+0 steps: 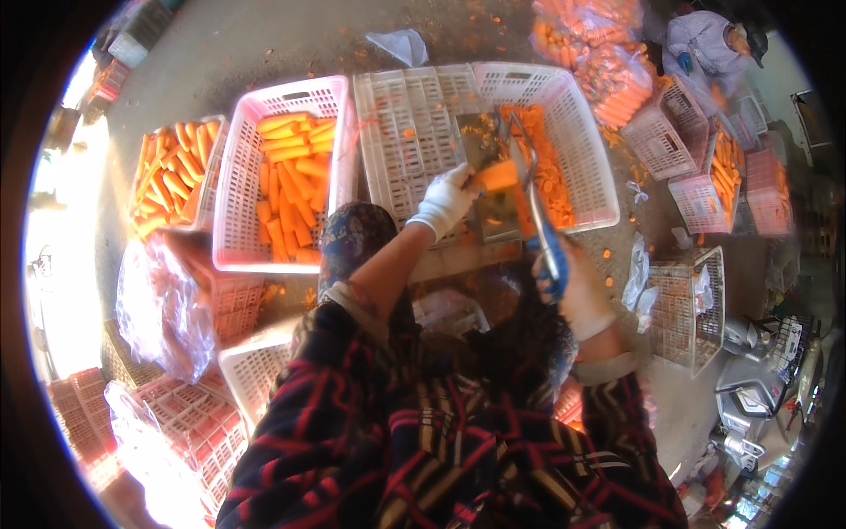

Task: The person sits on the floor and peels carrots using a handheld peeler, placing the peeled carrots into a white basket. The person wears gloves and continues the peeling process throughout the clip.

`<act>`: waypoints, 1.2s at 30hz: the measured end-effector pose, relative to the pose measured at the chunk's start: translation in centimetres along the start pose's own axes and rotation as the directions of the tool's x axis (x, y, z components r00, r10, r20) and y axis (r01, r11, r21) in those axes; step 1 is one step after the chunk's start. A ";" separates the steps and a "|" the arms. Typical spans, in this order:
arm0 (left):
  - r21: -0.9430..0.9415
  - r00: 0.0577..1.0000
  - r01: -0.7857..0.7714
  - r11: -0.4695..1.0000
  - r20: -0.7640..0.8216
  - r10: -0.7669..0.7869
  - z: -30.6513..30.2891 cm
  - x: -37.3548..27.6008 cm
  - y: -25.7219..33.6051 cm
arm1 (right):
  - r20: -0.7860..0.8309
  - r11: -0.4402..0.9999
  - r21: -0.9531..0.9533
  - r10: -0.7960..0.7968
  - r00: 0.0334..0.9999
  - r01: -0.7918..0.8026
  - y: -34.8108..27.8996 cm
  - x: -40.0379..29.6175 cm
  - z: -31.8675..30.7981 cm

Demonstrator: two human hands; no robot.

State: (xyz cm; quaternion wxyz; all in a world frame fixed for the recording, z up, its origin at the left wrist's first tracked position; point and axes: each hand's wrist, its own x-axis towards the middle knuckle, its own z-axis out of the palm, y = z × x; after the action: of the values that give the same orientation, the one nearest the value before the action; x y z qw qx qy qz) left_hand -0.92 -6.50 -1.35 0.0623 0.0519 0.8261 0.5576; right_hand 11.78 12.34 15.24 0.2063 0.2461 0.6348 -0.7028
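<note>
My left hand point(444, 202), in a white glove, holds a carrot point(497, 176) by its left end. It is above a dark board point(481, 142) beside an upturned plastic crate point(420, 119). In my right hand point(574, 281) is a metal cutting tool point(542, 221) with a blue handle part; its narrow frame reaches up across the carrot's right end. The exact kind of tool cannot be told. Beyond it, carrot slices and pieces point(552, 185) lie in a pale crate point(595, 172). Peeled carrots point(291, 192) fill part of a pink-white crate point(228, 178) on the left.
Another crate of carrots point(173, 172) stands at far left. Bagged carrots point(611, 86) lie at upper right, near another person point(704, 49) and more crates point(667, 129). A wire-sided crate point(687, 311) is at right, plastic-wrapped crates point(192, 423) at lower left. Scraps dot the floor.
</note>
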 end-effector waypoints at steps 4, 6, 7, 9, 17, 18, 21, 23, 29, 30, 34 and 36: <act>0.150 0.991 -0.121 0.981 -0.031 0.127 0.0 0.0 0.4 | 0.005 0.765 -0.446 -0.518 0.856 0.465 11.1 5.5 -2.0; 0.163 0.995 -0.079 0.983 -0.046 0.088 -0.2 0.2 0.1 | 0.059 0.776 -0.445 -0.473 0.879 0.447 11.4 6.1 -2.6; 0.124 0.998 -0.047 0.991 -0.027 0.051 -0.5 0.1 0.6 | 0.079 0.790 -0.432 -0.447 0.891 0.435 10.3 5.9 -2.2; 0.046 0.999 0.028 0.999 0.014 -0.029 -0.9 -0.4 1.3 | 0.074 0.920 -0.269 -0.275 0.959 0.285 5.9 3.1 -2.0; 0.145 0.990 -0.134 0.980 -0.033 0.141 0.0 -0.1 1.6 | 0.024 0.750 -0.436 -0.542 0.840 0.497 11.4 5.3 -2.2; 0.142 0.987 -0.145 0.979 -0.047 0.153 0.0 -0.1 1.5 | 0.088 0.612 -0.534 -0.646 0.759 0.583 11.0 5.6 -1.6; 0.195 0.992 -0.093 0.976 -0.066 0.108 -0.1 -0.1 0.5 | 0.042 0.900 -0.248 -0.359 0.932 0.358 8.2 4.3 -2.2; 0.153 0.993 -0.078 0.985 -0.073 0.090 0.2 -0.4 1.5 | 0.009 0.999 0.045 0.004 1.000 -0.005 1.2 0.0 -0.6; 0.217 0.998 -0.024 0.976 -0.055 0.037 0.1 -0.5 3.7 | -0.005 0.775 -0.429 -0.516 0.857 0.464 11.6 5.7 -2.6; 0.236 0.997 -0.018 0.972 -0.068 0.035 0.0 -0.8 3.7 | 0.029 0.819 -0.401 -0.437 0.899 0.411 12.2 6.3 -3.3; 0.268 0.997 -0.017 0.963 -0.071 0.038 -0.5 -0.9 2.6 | 0.067 0.883 -0.308 -0.351 0.934 0.354 4.4 1.9 -1.3; 0.225 0.996 -0.015 0.974 -0.085 0.035 0.6 -1.0 3.0 | 0.009 0.995 0.094 0.012 1.000 -0.013 0.4 0.1 -0.7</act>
State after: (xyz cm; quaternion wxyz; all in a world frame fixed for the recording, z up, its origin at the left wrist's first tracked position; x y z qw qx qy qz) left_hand 0.18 -5.03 1.27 0.0123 0.0445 0.8849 0.4636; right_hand 12.03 12.98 14.79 0.2014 0.2565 0.5986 -0.7316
